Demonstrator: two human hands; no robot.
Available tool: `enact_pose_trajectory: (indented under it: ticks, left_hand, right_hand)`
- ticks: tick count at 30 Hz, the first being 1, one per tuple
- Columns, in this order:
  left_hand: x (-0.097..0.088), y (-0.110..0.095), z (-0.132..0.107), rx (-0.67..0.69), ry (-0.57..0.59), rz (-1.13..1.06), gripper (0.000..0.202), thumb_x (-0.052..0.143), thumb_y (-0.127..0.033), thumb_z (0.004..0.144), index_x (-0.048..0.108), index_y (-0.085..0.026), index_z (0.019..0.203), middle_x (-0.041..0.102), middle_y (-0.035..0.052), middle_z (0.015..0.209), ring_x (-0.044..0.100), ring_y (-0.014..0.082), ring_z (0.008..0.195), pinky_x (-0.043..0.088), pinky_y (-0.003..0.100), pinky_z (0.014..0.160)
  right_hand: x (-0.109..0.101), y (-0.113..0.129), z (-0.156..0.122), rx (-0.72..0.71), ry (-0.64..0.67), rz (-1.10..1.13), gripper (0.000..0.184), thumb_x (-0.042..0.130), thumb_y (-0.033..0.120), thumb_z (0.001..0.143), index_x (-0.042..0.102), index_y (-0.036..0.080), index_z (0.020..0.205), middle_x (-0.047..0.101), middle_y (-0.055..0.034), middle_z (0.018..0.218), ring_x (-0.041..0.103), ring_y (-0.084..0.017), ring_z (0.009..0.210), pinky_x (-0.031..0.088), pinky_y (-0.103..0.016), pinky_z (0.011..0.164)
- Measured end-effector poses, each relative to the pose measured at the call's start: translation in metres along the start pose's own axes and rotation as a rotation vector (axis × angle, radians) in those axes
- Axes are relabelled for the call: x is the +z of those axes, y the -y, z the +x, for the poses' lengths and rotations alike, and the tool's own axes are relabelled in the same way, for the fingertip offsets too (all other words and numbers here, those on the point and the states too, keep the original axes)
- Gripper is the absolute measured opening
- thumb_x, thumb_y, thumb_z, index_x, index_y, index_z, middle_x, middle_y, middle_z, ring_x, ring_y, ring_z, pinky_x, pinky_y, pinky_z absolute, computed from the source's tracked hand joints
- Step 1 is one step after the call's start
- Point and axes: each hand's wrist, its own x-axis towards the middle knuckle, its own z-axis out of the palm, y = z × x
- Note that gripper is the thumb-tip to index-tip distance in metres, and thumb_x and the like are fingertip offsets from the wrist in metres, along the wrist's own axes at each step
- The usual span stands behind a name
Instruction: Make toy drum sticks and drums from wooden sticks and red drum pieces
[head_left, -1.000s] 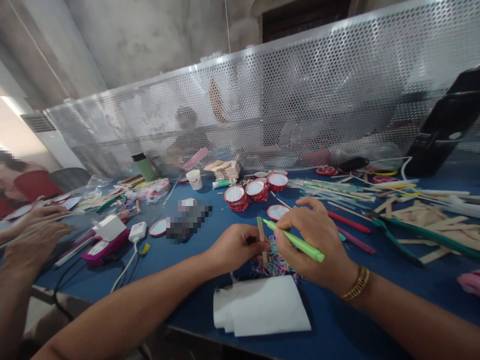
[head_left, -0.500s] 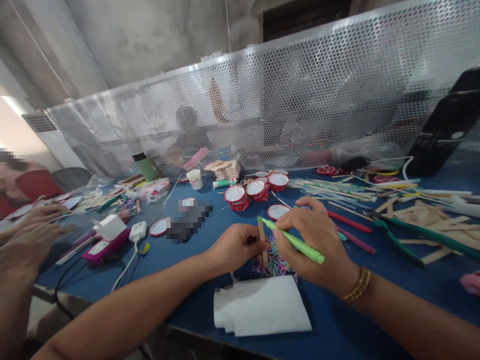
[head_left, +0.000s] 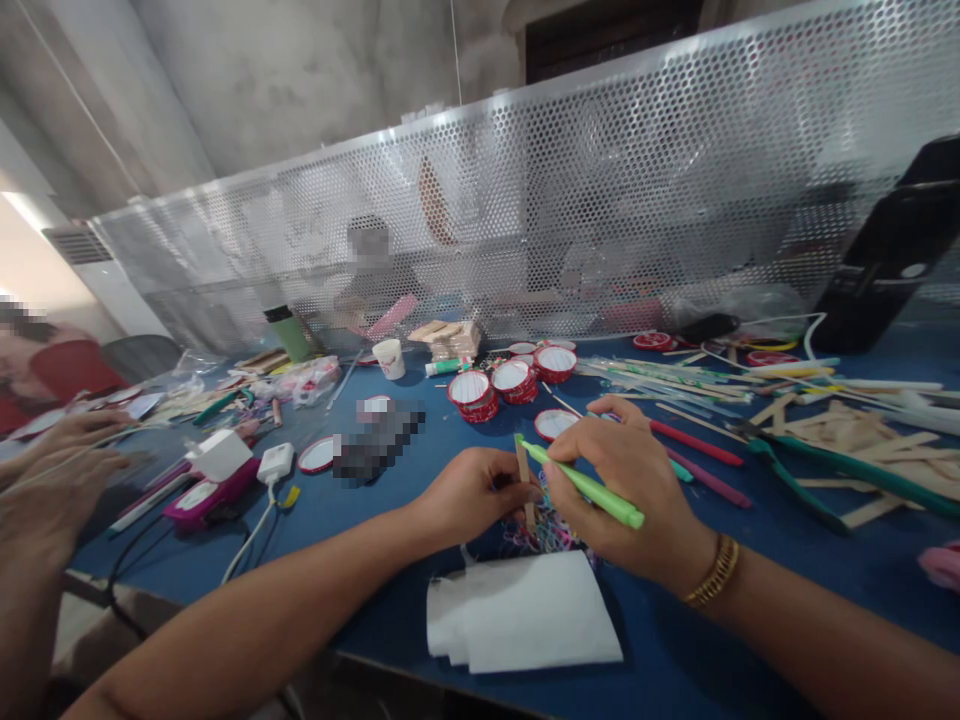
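My left hand (head_left: 480,494) pinches a flat wooden craft stick (head_left: 524,462), held upright above a tangle of coloured elastic bands (head_left: 553,530). In my right hand (head_left: 630,480) is a light green marker (head_left: 592,488), its tip at the upper end of the stick, where the wood looks green. A gold bracelet (head_left: 716,571) circles my right wrist. Folded white cloth or paper (head_left: 529,612) lies just below both hands. Beyond them stand small red-and-white drum-like rounds (head_left: 474,395), and one flat white disc with a red rim (head_left: 556,424) lies near my right fingers.
Green-handled pliers (head_left: 806,485) and a pile of wooden sticks (head_left: 862,440) lie at right, near a red marker (head_left: 697,442). A paper cup (head_left: 389,358) and a green bottle (head_left: 288,334) stand farther back. At left are a white charger (head_left: 221,455) and another person's hands (head_left: 64,460).
The marker has shifted slightly up and left with my right hand, its tip staying at the top of the stick. My left hand and the stick stay nearly still.
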Motion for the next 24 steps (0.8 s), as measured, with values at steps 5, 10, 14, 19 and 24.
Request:
enact_pose_trajectory:
  ticks: [5,10,14,19,24]
  left_hand:
    - [-0.0005,-0.0015,-0.0003,0.007,-0.005,0.002,0.027,0.060,-0.038,0.088,0.064,-0.014,0.076,0.067,0.0027,0.070,0.058,0.0136,0.063,0.042,0.023,0.058]
    - [0.0004,-0.0006,0.0004,-0.006,-0.006,-0.014,0.028,0.061,-0.039,0.087,0.063,-0.014,0.074,0.065,0.0020,0.068,0.057,0.0129,0.061,0.041,0.022,0.057]
    - [0.0006,-0.0009,0.0006,-0.016,-0.002,-0.037,0.027,0.060,-0.038,0.087,0.062,-0.014,0.074,0.065,0.0018,0.067,0.057,0.0131,0.061,0.042,0.023,0.058]
    - [0.0006,-0.0016,-0.0002,-0.023,-0.009,-0.025,0.029,0.061,-0.041,0.087,0.063,-0.014,0.074,0.066,0.0027,0.069,0.058,0.0137,0.062,0.043,0.023,0.058]
    - [0.0007,0.0002,0.0000,-0.014,-0.002,-0.045,0.028,0.062,-0.040,0.087,0.063,-0.014,0.076,0.064,0.0015,0.068,0.058,0.0131,0.062,0.043,0.022,0.058]
  right_hand:
    - [-0.0002,-0.0015,0.0003,0.008,-0.003,-0.019,0.011,0.058,0.013,0.079,0.051,0.022,0.078,0.061,0.0028,0.067,0.057,-0.014,0.061,0.040,-0.046,0.092]
    - [-0.0006,-0.0006,0.0005,0.001,-0.011,-0.017,0.010,0.058,0.014,0.080,0.051,0.022,0.079,0.061,0.0029,0.067,0.057,-0.014,0.060,0.040,-0.046,0.092]
    - [-0.0001,-0.0011,0.0002,0.012,0.003,-0.018,0.011,0.057,0.014,0.080,0.050,0.022,0.077,0.060,0.0036,0.065,0.056,-0.014,0.058,0.040,-0.047,0.091]
    - [-0.0008,-0.0006,0.0006,0.011,-0.007,-0.016,0.011,0.057,0.014,0.080,0.050,0.023,0.079,0.061,0.0036,0.067,0.057,-0.014,0.060,0.040,-0.047,0.092]
    - [0.0000,0.0005,0.0001,0.014,0.000,-0.001,0.010,0.057,0.014,0.081,0.052,0.023,0.082,0.063,0.0033,0.069,0.058,-0.014,0.061,0.040,-0.046,0.093]
